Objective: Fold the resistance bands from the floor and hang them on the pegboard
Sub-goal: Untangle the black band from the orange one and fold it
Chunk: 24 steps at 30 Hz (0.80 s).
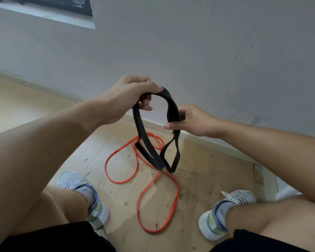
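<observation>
My left hand [129, 95] is curled round the top of the black band [144, 135], thumb and fingers pinching the wide strap where it arches over. My right hand [189, 120] grips the same band lower on its right side, thumb across the front, fingers wrapped behind. Band is up in the air between both hands, doubled into several loops; the loop ends hang down to just above the floor [44, 106].

Orange band [153, 188] lies flat on the wooden floor under the black one, sprawled in loose loops between my feet, thinner than the black. It runs from near the baseboard [216, 140] toward me.

Left shoe [84, 193] is left of the orange loops, right shoe [224, 213] to the right, both apart from the band. Floor has dark flecks scattered around the bands. Grey wall [189, 51] is on the far side.
</observation>
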Available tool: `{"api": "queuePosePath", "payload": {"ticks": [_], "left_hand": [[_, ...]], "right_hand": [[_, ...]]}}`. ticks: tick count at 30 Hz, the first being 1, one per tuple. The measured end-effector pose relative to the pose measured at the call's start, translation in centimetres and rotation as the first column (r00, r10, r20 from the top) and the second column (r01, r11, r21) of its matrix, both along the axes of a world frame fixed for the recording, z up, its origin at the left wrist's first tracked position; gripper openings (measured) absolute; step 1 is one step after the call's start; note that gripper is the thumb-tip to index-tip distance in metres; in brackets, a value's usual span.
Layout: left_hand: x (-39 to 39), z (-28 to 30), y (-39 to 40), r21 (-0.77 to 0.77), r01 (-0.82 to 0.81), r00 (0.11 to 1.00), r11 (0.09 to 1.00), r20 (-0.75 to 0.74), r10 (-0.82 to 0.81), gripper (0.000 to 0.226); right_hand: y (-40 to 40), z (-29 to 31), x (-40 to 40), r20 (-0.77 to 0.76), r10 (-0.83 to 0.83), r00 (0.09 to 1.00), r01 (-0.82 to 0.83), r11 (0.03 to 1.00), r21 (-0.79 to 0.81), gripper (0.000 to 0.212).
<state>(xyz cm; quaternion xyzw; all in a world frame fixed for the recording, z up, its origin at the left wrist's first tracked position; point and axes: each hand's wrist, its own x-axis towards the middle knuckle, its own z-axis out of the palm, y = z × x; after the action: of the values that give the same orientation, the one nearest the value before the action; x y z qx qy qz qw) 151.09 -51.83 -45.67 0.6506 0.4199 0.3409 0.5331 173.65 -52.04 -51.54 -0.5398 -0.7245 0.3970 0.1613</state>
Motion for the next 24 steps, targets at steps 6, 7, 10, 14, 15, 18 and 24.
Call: {"api": "queuePosePath", "payload": {"ticks": [6, 7, 10, 14, 15, 18, 24], "left_hand": [[-1.0, -1.0, 0.1, -0.044, 0.073, 0.939, 0.996, -0.334, -0.084, 0.066], [-0.7, -1.1, 0.0, -0.028, 0.061, 0.939, 0.998, -0.336, -0.067, 0.059], [0.3, -1.0, 0.0, 0.046, 0.011, 0.969, 0.999, -0.248, 0.001, 0.042], [1.4, -0.8, -0.4, 0.071, -0.089, 0.988, 0.994, -0.119, 0.097, 0.04], [1.6, -0.6, -0.6, 0.069, -0.118, 0.99, 0.991, -0.068, 0.123, 0.038], [1.8, 0.3, -0.2, 0.006, -0.268, 0.952, 0.963, 0.152, 0.264, 0.032], [-1.0, 0.3, 2.4, -0.135, -0.5, 0.807, 0.855, 0.285, 0.517, 0.031]], "right_hand": [[0.1, 1.4, -1.0, -0.167, 0.102, 0.981, -0.121, 0.987, -0.104, 0.047], [0.1, 1.6, -1.0, -0.156, 0.116, 0.981, -0.135, 0.984, -0.12, 0.051], [0.1, 1.7, -1.0, -0.144, 0.104, 0.984, -0.123, 0.983, -0.133, 0.017], [0.5, -0.7, -0.6, -0.036, 0.036, 0.999, -0.035, 0.999, 0.014, 0.016], [0.6, -1.7, -0.6, 0.006, 0.031, 1.0, -0.031, 0.998, 0.06, 0.018], [0.7, -4.8, 0.1, 0.07, 0.049, 0.996, -0.05, 0.999, 0.011, 0.023], [0.2, -6.1, 1.0, 0.007, 0.162, 0.987, -0.149, 0.922, -0.356, 0.024]]}}
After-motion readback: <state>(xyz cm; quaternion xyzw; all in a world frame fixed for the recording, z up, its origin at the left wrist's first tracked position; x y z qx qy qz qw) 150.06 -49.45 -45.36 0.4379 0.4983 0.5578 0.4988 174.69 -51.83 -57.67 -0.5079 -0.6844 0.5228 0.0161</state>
